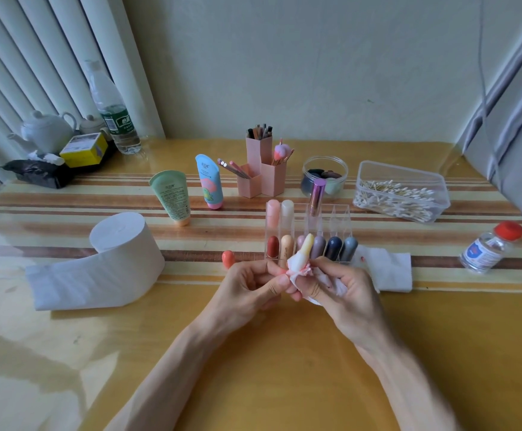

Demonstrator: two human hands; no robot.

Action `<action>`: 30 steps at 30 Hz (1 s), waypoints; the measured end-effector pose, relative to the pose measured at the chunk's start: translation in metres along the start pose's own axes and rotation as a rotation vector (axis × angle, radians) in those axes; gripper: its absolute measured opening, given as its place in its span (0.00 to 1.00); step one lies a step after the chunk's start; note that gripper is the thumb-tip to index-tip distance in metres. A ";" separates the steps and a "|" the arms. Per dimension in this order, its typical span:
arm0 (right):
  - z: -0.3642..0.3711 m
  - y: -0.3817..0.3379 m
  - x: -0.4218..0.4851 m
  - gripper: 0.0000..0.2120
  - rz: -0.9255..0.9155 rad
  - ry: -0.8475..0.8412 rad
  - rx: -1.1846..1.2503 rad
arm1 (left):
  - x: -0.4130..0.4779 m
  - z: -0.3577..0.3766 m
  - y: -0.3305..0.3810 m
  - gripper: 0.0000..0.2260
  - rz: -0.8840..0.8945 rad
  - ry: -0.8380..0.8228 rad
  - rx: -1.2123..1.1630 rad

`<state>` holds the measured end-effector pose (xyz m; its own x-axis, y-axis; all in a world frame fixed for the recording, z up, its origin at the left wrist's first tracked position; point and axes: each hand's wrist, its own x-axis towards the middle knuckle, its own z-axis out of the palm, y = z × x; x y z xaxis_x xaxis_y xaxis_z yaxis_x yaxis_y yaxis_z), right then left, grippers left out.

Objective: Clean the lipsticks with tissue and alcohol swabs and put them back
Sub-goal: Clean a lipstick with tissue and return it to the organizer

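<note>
My left hand (253, 284) pinches the base of a pale yellow lipstick (307, 245) held upright in front of the clear organizer (334, 213). My right hand (340, 284) grips a pink-stained tissue (300, 269) wrapped round the lipstick's lower part. Several capped lipsticks stand in the organizer's front row, among them a red one (272, 245) and a dark blue one (333, 245). An orange lipstick cap (228, 258) stands on the table just left of my left hand.
A toilet paper roll (119, 244) lies at the left with its end unrolled. A folded tissue (390, 269) lies right of the organizer, an alcohol bottle (490, 250) farther right. A cotton swab box (399, 194), brush holders (261, 169) and two tubes stand behind.
</note>
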<state>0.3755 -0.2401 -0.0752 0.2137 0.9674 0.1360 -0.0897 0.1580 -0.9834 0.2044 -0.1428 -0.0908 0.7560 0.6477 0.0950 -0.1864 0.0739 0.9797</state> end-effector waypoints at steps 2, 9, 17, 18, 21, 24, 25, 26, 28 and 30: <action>0.001 0.000 -0.001 0.10 0.017 0.009 0.024 | 0.000 0.000 0.001 0.19 -0.023 -0.021 -0.005; 0.011 0.003 -0.002 0.11 0.005 -0.002 -0.022 | -0.003 0.000 0.007 0.14 -0.046 -0.027 0.029; 0.010 0.002 -0.002 0.11 -0.069 0.109 -0.002 | -0.005 0.010 0.010 0.11 -0.098 0.082 -0.085; 0.010 0.003 -0.001 0.10 -0.075 0.133 -0.016 | -0.005 0.011 0.009 0.11 -0.071 0.131 -0.065; 0.011 0.006 0.000 0.10 -0.096 0.174 -0.069 | -0.006 0.016 0.005 0.10 0.056 0.275 0.101; 0.012 0.007 -0.001 0.08 -0.099 0.194 -0.070 | -0.005 0.019 0.005 0.10 0.115 0.318 0.162; 0.012 0.006 -0.001 0.07 -0.092 0.199 -0.054 | -0.004 0.018 0.005 0.10 0.100 0.288 0.143; 0.012 0.006 -0.001 0.07 -0.083 0.204 -0.030 | -0.002 0.018 0.006 0.11 0.077 0.237 0.120; 0.013 0.004 -0.001 0.06 -0.074 0.204 0.006 | -0.001 0.017 0.008 0.11 0.041 0.141 0.096; 0.013 0.004 0.000 0.07 -0.095 0.200 -0.015 | -0.001 0.018 0.007 0.09 0.055 0.133 0.100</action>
<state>0.3621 -0.2372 -0.0777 0.4097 0.8894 0.2029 -0.0459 0.2423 -0.9691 0.2136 -0.1566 -0.0805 0.6557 0.7436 0.1308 -0.1568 -0.0353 0.9870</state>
